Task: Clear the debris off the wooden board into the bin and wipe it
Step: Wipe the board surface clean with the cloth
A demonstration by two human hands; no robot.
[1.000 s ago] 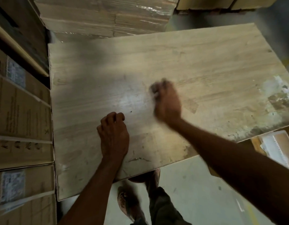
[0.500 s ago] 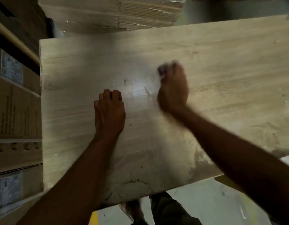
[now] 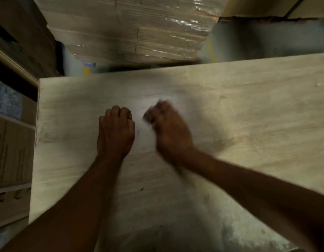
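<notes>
The pale wooden board [image 3: 248, 124] fills most of the head view, with dull stains near its front edge and a few light specks at the far right. My left hand [image 3: 115, 135] rests on the board left of centre, its fingers curled under into a fist with nothing in it. Just to its right, my right hand [image 3: 170, 130] is blurred by motion on the board. Its fingers are curled around a small dark pad [image 3: 148, 116] that is pressed to the wood. No bin is in view.
A shrink-wrapped stack of flat cardboard [image 3: 139, 28] stands just beyond the board's far edge. Cardboard boxes [image 3: 11, 151] line the left side, close to the board's left edge. A strip of floor [image 3: 257, 39] shows at the back right.
My right hand has rubbed leftward across the board, ending close beside my left hand. The left fist stayed planted. The view has shifted forward, so the board's front edge dropped out of sight.
</notes>
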